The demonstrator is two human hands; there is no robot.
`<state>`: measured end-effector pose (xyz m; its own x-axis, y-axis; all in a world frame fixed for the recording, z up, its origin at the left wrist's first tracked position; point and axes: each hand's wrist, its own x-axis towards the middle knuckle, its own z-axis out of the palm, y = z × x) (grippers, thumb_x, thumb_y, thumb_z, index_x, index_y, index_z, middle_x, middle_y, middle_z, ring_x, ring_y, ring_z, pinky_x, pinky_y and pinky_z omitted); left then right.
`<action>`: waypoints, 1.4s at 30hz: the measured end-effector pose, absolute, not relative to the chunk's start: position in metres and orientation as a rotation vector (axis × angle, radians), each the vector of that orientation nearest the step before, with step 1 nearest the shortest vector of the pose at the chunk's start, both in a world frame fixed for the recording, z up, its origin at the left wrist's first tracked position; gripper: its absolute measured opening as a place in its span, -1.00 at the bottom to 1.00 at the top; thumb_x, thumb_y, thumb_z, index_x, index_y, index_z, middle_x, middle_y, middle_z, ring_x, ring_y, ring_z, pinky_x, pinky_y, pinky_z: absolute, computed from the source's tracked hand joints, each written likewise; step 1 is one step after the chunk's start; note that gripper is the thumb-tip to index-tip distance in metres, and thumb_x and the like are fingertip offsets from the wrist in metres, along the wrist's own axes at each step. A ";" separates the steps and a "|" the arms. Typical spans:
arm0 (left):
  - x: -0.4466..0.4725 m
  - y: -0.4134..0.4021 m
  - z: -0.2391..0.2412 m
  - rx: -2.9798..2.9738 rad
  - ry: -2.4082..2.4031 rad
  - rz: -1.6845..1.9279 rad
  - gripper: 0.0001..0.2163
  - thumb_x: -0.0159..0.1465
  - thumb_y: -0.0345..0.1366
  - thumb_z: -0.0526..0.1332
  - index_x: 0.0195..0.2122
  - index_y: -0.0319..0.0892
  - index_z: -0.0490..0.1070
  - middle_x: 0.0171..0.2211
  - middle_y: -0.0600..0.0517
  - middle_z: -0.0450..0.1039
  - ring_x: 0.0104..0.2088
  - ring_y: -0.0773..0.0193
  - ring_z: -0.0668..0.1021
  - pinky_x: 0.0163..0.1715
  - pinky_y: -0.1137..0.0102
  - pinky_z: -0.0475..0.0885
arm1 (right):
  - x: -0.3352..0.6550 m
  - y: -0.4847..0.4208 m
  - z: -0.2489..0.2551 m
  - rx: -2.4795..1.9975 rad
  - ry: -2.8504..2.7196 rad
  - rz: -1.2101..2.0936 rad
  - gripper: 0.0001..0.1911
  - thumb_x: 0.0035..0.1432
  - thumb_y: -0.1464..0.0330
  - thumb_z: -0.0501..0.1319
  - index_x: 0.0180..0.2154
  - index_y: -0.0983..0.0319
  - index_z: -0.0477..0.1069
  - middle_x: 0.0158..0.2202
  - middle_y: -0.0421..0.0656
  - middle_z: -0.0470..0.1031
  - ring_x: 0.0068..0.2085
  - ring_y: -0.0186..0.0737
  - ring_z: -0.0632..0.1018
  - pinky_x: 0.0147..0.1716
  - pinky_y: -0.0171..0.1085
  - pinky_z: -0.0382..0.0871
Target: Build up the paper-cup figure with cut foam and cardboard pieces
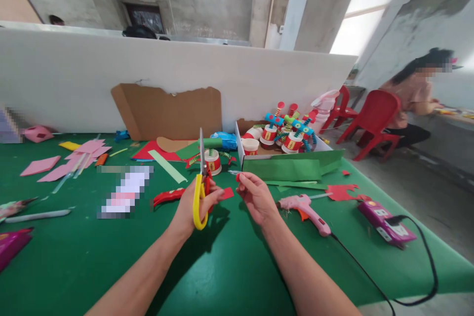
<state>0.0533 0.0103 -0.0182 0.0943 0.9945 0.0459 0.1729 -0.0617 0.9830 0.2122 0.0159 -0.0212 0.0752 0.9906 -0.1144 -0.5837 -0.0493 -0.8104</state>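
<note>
My left hand (188, 205) is closed round a pair of scissors (200, 197) with yellow and red handles, blades pointing up. In front of it, my right hand (255, 197) pinches a small red piece of paper (238, 177); a pale, thin tip sticks out beside it. Between the hands shows a red paper scrap (226, 193). Behind the blades stands a paper cup figure (212, 162) with folded green arms. By my left wrist lies a long red object (168, 198), partly hidden by the hand.
Right of my hands lies a pink glue gun (305, 210), its cord trailing off the edge, near a purple power block (387, 224). A box (281, 158) of cup figures stands behind. Pink paper (81, 160) lies left. A person (411, 94) sits far right by a red chair (375, 118).
</note>
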 end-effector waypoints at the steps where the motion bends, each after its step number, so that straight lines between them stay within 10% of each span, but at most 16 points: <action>1: 0.054 0.010 -0.017 1.384 1.207 1.122 -0.70 0.03 -0.13 0.29 -0.32 -0.19 0.28 -0.40 0.02 0.50 -0.37 0.19 0.58 -0.33 0.31 0.48 | 0.207 0.014 -0.023 -0.852 -0.640 1.459 -0.76 -0.30 0.27 0.47 -0.51 0.22 0.54 -0.59 -0.30 0.40 -0.55 -0.46 0.29 -0.46 -0.38 0.28; 17: 0.061 0.008 -0.015 1.153 1.126 1.248 -0.68 -0.06 -0.19 0.35 -0.40 -0.19 0.24 -0.50 0.14 0.36 -0.45 0.33 0.50 -0.41 0.41 0.43 | 0.192 0.011 -0.031 -0.892 -0.570 1.552 -0.60 -0.16 0.04 0.37 -0.46 0.27 0.56 -0.55 -0.22 0.45 -0.55 -0.46 0.36 -0.48 -0.40 0.29; 32: 0.073 0.003 -0.022 1.029 1.110 1.347 -0.70 -0.05 -0.18 0.33 -0.43 -0.18 0.24 -0.57 0.15 0.37 -0.57 0.39 0.45 -0.57 0.48 0.35 | 0.180 0.005 -0.037 -0.829 -0.636 1.602 -0.72 -0.29 0.25 0.48 -0.51 0.25 0.51 -0.58 -0.27 0.46 -0.52 -0.43 0.40 -0.45 -0.39 0.30; 42: 0.040 0.003 -0.003 2.198 1.544 0.519 -0.85 0.29 -0.20 -0.03 -0.25 -0.14 0.21 -0.44 0.00 0.46 -0.46 0.20 0.53 -0.48 0.40 0.30 | 0.216 0.020 -0.019 -0.887 -0.663 1.236 -0.77 -0.24 0.26 0.45 -0.54 0.23 0.48 -0.55 -0.26 0.48 -0.49 -0.39 0.42 -0.41 -0.35 0.32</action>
